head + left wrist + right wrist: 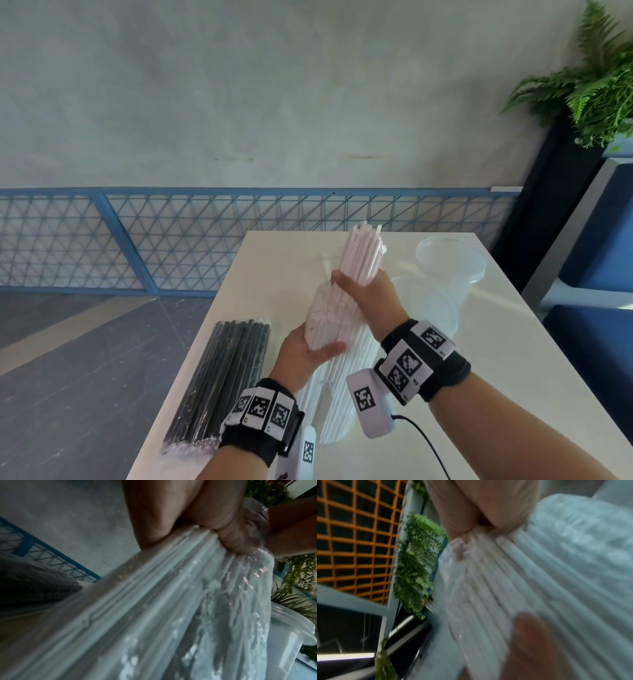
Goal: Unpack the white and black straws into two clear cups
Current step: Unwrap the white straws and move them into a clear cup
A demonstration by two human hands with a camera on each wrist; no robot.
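Above the table I hold a bundle of white straws (361, 253), tilted away to the right. My right hand (366, 291) grips the bare straws at mid-length. My left hand (310, 349) grips the crumpled clear wrapper (320, 318) bunched over their near end. In the left wrist view the fingers (228, 534) pinch the glossy wrapper (240, 601). The right wrist view shows the straws (513, 581) under my thumb (527, 635). A sealed pack of black straws (222, 380) lies at the table's left edge. Two clear cups (452, 265) (435, 308) stand at the right.
Another white straw bundle (339, 394) lies on the white table (513, 359) beneath my hands. A blue mesh railing (171, 240) runs behind the table. A potted fern (599, 85) and a blue seat (599, 240) are at the right.
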